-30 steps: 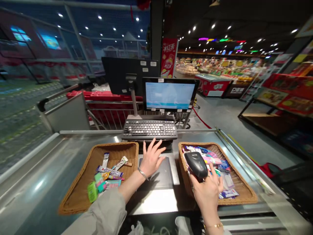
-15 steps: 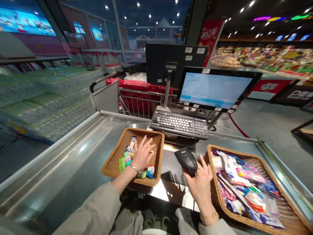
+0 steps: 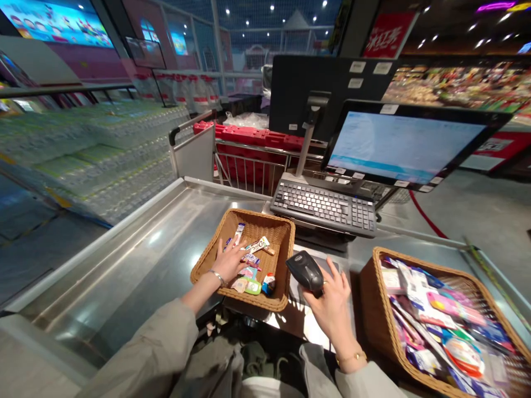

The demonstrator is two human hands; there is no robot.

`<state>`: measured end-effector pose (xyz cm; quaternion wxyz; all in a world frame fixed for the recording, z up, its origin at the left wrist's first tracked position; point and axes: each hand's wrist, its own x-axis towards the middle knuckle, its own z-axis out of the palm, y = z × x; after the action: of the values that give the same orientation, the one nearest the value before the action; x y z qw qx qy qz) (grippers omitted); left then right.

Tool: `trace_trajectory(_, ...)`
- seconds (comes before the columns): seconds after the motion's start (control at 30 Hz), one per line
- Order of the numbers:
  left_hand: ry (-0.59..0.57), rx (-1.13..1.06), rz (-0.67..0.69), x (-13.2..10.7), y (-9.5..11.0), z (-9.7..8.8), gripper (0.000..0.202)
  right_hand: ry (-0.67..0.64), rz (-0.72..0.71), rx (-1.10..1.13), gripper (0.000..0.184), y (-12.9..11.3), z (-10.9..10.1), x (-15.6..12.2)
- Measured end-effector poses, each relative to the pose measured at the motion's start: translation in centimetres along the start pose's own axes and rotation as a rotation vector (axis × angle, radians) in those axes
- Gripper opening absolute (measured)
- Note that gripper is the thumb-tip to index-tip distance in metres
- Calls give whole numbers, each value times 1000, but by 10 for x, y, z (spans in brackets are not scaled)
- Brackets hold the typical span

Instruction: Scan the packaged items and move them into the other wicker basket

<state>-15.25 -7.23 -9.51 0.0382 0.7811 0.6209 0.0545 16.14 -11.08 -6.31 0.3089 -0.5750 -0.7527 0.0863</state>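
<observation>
My left hand (image 3: 227, 264) reaches into the left wicker basket (image 3: 286, 232) with its fingers spread, lying over several small packaged items. Beyond its fingertips I see a white wrapped bar (image 3: 258, 245). A green packet (image 3: 253, 286) and a small blue, white and red item (image 3: 269, 283) lie near the basket's front side. My right hand (image 3: 332, 304) is wrapped around a black barcode scanner (image 3: 306, 270), whose head points toward the left basket. Part of the scanner's handle is hidden by my fingers.
A fuller wicker basket (image 3: 384, 326) with many packaged sweets stands at the right on the metal counter (image 3: 157, 237). Behind are a keyboard (image 3: 326, 204), a lit monitor (image 3: 402, 143) and a second screen's dark back (image 3: 332, 91). A cart (image 3: 244, 166) stands beyond the counter.
My left hand has shifted leftward within the left basket, uncovering the wrapped bar. My right hand has brought the scanner closer to that basket. The view has turned slightly left.
</observation>
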Motion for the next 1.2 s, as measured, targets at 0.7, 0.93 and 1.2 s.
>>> trace_trajectory(0.7, -307, 145, 88, 17, -70, 39, 61, -36, -20, -13, 21, -10, 18, 8)
trace_trajectory(0.93, -283, 164, 144, 33, -76, 39, 42, -19, -19, -3, 19, -10, 16, 12)
trace_trajectory(1.2, -339, 204, 216, 38, -72, 44, 41, 19, -19, -9, 20, -6, 13, 14)
